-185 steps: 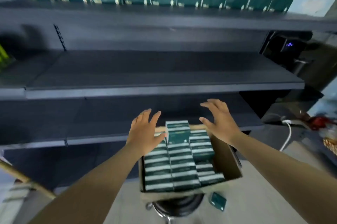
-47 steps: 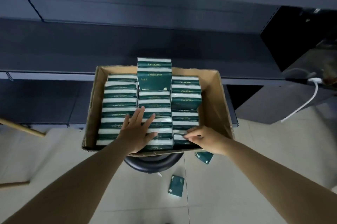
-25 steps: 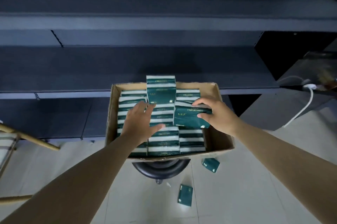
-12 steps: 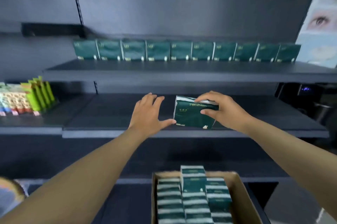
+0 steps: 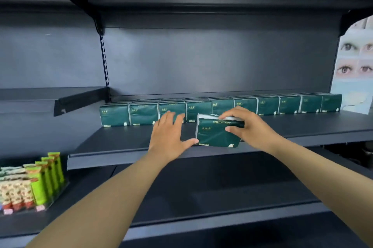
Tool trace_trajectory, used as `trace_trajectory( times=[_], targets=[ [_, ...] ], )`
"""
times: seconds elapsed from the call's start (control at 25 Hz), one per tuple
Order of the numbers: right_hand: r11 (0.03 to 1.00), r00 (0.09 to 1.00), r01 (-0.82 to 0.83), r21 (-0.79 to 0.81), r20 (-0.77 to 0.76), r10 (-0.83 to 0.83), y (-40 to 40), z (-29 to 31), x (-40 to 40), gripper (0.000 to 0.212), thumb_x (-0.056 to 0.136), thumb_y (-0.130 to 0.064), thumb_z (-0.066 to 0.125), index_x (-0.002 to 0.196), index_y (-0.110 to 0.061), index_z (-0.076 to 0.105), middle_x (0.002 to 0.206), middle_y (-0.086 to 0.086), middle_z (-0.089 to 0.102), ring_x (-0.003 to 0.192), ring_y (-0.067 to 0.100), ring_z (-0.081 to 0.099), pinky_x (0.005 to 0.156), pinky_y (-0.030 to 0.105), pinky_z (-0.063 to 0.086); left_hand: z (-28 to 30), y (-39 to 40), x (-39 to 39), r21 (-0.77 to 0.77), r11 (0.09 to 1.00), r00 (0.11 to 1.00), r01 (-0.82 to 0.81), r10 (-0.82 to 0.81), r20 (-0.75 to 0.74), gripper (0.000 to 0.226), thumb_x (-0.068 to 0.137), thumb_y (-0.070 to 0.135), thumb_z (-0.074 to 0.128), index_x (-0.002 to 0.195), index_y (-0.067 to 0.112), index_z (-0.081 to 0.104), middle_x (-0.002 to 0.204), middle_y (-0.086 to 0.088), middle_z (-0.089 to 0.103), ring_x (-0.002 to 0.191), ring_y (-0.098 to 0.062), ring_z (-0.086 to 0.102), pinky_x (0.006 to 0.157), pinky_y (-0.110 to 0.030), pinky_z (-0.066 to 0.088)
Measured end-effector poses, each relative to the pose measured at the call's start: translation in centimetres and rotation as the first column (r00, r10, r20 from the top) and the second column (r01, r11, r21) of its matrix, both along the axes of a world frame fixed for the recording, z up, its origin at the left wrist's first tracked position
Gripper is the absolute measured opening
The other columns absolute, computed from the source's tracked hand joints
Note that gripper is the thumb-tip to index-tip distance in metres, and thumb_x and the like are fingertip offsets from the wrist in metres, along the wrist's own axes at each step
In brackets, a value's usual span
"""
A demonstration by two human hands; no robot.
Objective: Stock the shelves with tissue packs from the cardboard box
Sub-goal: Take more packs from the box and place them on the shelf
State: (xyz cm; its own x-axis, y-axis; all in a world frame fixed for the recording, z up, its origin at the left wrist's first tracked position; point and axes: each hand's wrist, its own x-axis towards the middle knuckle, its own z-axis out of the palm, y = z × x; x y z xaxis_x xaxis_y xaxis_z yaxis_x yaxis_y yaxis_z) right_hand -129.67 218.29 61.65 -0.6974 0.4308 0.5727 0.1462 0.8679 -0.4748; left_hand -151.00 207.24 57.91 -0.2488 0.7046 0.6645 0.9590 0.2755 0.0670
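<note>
From the head camera, the right hand (image 5: 249, 126) sits just right of the frame's centre and grips a dark green tissue pack (image 5: 217, 133); its fingers curl over the pack's top edge and right end while the thumb presses the front face near the right side; the pack stands roughly upright with its broad printed face toward the camera, its long axis running left to right and slightly tilted, the right end a little lower; white lettering along its top edge reads upside down; its bottom edge is at the front part of the middle shelf (image 5: 121, 142), though whether it touches the shelf I cannot tell; the left hand (image 5: 168, 136) lies just left of the pack, palm down, fingers straight and loosely spread toward the back of the shelf, holding nothing; its thumb reaches right and meets the pack's lower left corner; behind both hands, across the middle of the frame, a row of tissue packs (image 5: 289, 104) stands side by side along the back of the same shelf, faces forward, running from left of centre to the right edge; the left fingertips overlap the row in the picture; at the lower left of the frame, green and patterned snack packets (image 5: 43, 179) stand on a lower shelf (image 5: 222, 197); at the right edge hangs a poster of eyes (image 5: 356, 62).
</note>
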Motion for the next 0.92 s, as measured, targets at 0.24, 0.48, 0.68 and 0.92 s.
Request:
trace_trajectory(
  times=[0.24,0.48,0.68,0.92],
  targets=[
    [0.998,0.998,0.057,-0.027,-0.003,-0.057,8.1,0.6,-5.9,0.025,0.086,-0.007,0.065,0.1,-0.027,0.064,0.106,-0.018,0.056,0.103,-0.012,0.048,0.084,-0.006,0.028,0.6,7.9,-5.4,-0.004,0.998,0.998,0.062,-0.062,0.026,0.086,0.078,0.068,0.055,0.145,0.022,0.026,0.147,-0.004,0.028,0.14,-0.021,0.018,0.114,-0.038,0.019],
    [0.996,0.998,0.063,-0.063,0.012,-0.063,14.5,0.6,-9.4,0.024,0.084,-0.002,0.066,0.096,-0.023,0.066,0.107,-0.012,0.06,0.104,-0.008,0.052,0.087,-0.001,0.032,0.3,14.0,-8.8,-0.044,0.995,0.996,0.091,-0.092,-0.015,0.087,0.078,0.071,0.052,0.146,0.023,0.024,0.15,-0.005,0.026,0.142,-0.022,0.013,0.114,-0.038,0.015],
    [0.991,0.993,0.112,-0.078,0.029,-0.11,17.9,0.4,-8.4,0.027,0.084,-0.001,0.065,0.091,-0.027,0.064,0.104,-0.015,0.061,0.102,-0.008,0.053,0.085,-0.002,0.033,0.0,16.1,-11.0,-0.06,0.998,0.996,0.025,-0.03,-0.085,0.09,0.08,0.07,0.051,0.15,0.027,0.014,0.156,-0.008,0.011,0.145,-0.023,0.003,0.116,-0.04,0.0],
    [0.978,0.983,0.184,-0.099,0.042,-0.181,20.9,0.2,-7.3,0.025,0.085,0.001,0.064,0.092,-0.023,0.064,0.107,-0.009,0.061,0.104,0.004,0.053,0.086,0.005,0.035,-1.0,18.1,-11.9,-0.063,0.998,0.981,0.016,-0.028,-0.194,0.081,0.087,0.064,0.047,0.151,0.032,0.008,0.158,-0.01,0.006,0.146,-0.024,-0.001,0.115,-0.042,-0.008]
  ],
)
